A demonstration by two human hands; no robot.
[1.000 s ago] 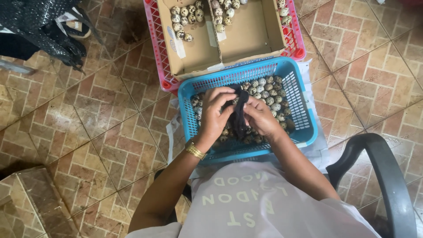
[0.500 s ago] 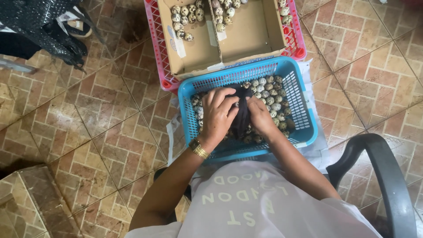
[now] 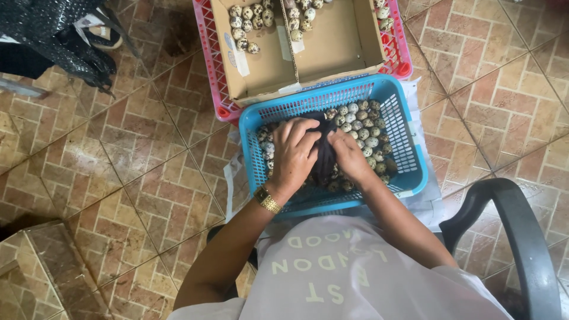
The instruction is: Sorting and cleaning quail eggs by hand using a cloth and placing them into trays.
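Both hands were down in the blue basket (image 3: 403, 127) of speckled quail eggs (image 3: 361, 121). The left hand (image 3: 294, 155) and right hand (image 3: 349, 157) each closed their fingers on a dark cloth (image 3: 325, 157) between them.

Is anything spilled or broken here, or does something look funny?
Nothing looks spilled or broken. The speckled eggs all lie inside the blue basket and the cardboard box. The one odd thing is a dark cloth-like thing among the eggs, between the left hand and right hand.
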